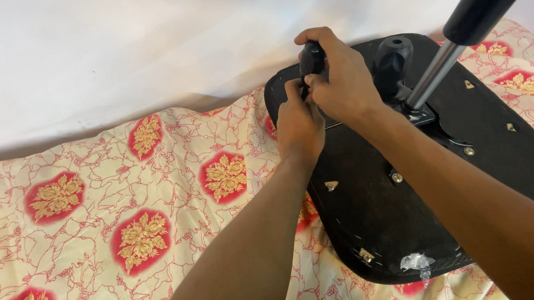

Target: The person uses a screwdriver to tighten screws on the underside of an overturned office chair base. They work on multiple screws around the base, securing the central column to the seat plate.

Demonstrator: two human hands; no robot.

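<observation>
Gripping black handle (311, 58): R hand (340, 83) wrapped tight, L hand (298, 124) pinching below; upturned seat base (382, 204) on floral cloth (138, 206).

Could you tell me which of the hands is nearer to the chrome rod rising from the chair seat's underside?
Right. The right hand grips the black handle just left of the chrome rod; the left hand sits farther left, below the handle, over the upturned seat.

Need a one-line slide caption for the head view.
Both hands, right hand above left hand, grip a black handle on an upturned chair seat.
</observation>
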